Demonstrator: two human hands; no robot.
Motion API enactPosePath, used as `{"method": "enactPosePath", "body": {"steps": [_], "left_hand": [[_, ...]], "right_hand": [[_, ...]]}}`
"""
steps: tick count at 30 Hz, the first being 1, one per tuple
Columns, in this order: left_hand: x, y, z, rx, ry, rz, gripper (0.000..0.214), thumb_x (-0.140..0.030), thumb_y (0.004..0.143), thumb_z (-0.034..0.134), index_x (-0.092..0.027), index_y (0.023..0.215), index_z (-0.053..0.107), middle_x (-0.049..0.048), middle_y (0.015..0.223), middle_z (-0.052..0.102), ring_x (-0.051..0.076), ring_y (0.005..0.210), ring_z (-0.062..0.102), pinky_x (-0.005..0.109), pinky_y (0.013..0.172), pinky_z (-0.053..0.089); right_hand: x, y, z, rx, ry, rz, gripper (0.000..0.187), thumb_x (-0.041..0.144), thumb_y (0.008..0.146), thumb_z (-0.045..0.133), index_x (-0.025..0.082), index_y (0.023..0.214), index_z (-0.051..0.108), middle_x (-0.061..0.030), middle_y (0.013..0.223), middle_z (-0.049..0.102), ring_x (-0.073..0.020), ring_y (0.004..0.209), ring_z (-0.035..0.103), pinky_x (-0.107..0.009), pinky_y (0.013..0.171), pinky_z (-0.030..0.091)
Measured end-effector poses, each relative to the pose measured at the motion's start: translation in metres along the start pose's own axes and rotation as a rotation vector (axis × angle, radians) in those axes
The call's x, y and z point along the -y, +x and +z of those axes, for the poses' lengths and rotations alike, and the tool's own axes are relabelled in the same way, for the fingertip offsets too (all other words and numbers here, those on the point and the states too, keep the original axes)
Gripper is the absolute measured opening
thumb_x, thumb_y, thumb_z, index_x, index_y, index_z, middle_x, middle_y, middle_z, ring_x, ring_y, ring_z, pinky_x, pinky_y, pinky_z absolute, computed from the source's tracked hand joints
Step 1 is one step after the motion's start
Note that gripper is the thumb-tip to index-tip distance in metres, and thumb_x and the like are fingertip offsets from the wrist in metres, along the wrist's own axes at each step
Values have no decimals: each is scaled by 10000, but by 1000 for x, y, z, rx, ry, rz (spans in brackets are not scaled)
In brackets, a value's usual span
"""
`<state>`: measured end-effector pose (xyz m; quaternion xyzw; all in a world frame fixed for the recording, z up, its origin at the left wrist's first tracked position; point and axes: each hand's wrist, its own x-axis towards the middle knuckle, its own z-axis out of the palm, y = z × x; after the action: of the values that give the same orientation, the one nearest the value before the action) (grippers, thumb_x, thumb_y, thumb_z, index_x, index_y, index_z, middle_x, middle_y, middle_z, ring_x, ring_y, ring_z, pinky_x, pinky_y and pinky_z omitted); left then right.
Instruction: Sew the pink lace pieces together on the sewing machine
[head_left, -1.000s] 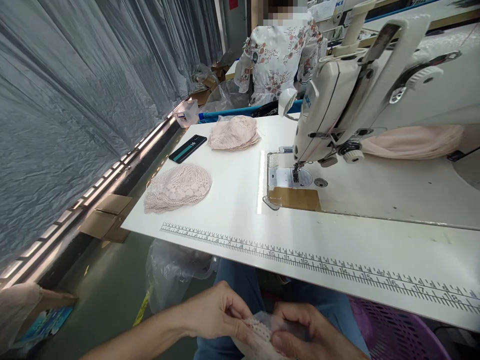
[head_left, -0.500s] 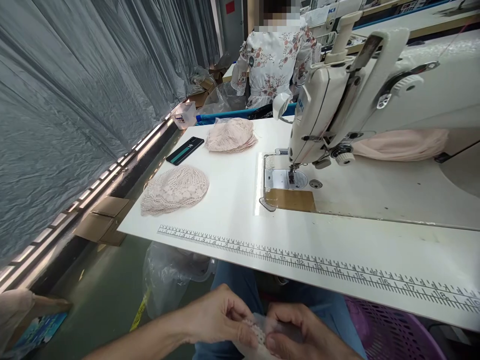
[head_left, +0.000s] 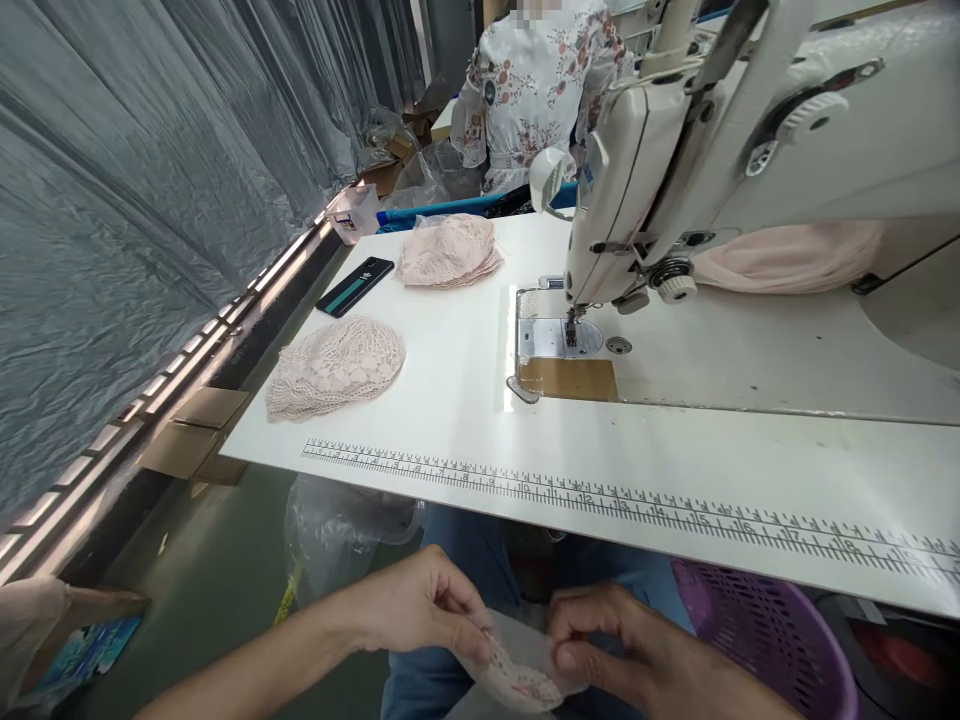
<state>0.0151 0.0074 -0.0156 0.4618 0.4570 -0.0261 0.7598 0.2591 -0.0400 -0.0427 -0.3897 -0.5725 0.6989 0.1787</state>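
Over my lap, below the table's front edge, I hold a pale lace piece (head_left: 517, 672) with sheer fabric along it. My left hand (head_left: 424, 615) pinches its left end between thumb and fingers. My right hand (head_left: 611, 645) grips the other end, so the piece sags between them. On the white table lie a stack of beige lace pieces (head_left: 336, 370) and, farther back, a second stack of pinkish lace pieces (head_left: 450, 250). The sewing machine (head_left: 630, 190) stands to the right with its needle over the metal plate (head_left: 559, 338). Neither hand touches the table.
A dark phone (head_left: 355, 287) lies near the table's left edge. A printed ruler (head_left: 562, 495) runs along the front. Below right is a purple basket (head_left: 780, 630); below left, a clear plastic bag (head_left: 337, 540). A person in a floral top (head_left: 536, 95) is behind the table.
My hands have moved slightly apart, and more of the lace and sheer fabric shows between them. The view has tilted down a little, so the table and machine sit higher.
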Motion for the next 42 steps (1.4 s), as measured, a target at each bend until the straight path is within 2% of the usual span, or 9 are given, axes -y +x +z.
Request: {"method": "enactPosePath", "body": {"steps": [4, 9, 15, 20, 23, 32, 37, 42], "left_hand": [[1, 0, -5, 46, -2, -3, 358, -441, 600, 836, -160, 815, 782, 44, 747, 720, 149, 679, 628, 254, 724, 510], [3, 0, -7, 46, -9, -12, 381, -460, 591, 838, -141, 788, 769, 37, 725, 707, 132, 662, 621, 235, 707, 502], [2, -2, -7, 63, -15, -21, 371, -450, 595, 841, -140, 786, 770, 33, 717, 705, 108, 620, 601, 216, 680, 492], [1, -4, -8, 63, -40, -35, 360, -420, 608, 842, -156, 844, 778, 35, 741, 718, 112, 644, 616, 209, 698, 494], [0, -4, -9, 64, -32, -22, 341, -401, 616, 841, -158, 847, 779, 29, 725, 719, 101, 633, 610, 189, 677, 490], [4, -6, -13, 69, -13, -3, 377, -441, 617, 833, -151, 852, 777, 60, 770, 737, 138, 680, 659, 218, 703, 522], [7, -5, -14, 70, -10, 1, 410, -466, 605, 836, -150, 859, 775, 69, 794, 742, 159, 724, 686, 225, 728, 531], [8, -5, -14, 84, -27, 45, 434, -490, 588, 837, -161, 865, 776, 56, 778, 741, 142, 686, 677, 222, 724, 532]], "right_hand": [[4, 1, 1, 14, -11, 4, 255, 388, 837, 596, 161, 747, 669, 14, 721, 534, -138, 686, 484, -253, 648, 365], [-2, 6, 7, 22, 12, 8, 99, 248, 734, 691, 159, 703, 657, 48, 667, 504, -116, 646, 457, -229, 583, 320], [1, 8, 9, 49, 50, -57, 216, 325, 721, 708, 162, 612, 619, 55, 663, 444, -107, 626, 430, -228, 553, 285], [3, 6, 6, 41, 103, -59, 265, 398, 707, 738, 160, 628, 653, 38, 717, 487, -112, 664, 445, -226, 576, 304], [2, 5, 6, 58, 143, -23, 297, 426, 707, 732, 150, 640, 645, 43, 655, 509, -102, 615, 436, -220, 544, 295], [3, 4, 9, 56, 201, 98, 208, 329, 668, 734, 146, 658, 635, 53, 588, 512, -92, 574, 434, -198, 518, 299], [8, 3, 7, 44, 202, 118, 126, 265, 670, 689, 156, 658, 627, 46, 618, 543, -108, 614, 473, -213, 570, 336], [9, 0, 8, 26, 165, 160, 76, 206, 652, 639, 172, 618, 580, 48, 613, 523, -115, 626, 461, -216, 571, 324]]}}
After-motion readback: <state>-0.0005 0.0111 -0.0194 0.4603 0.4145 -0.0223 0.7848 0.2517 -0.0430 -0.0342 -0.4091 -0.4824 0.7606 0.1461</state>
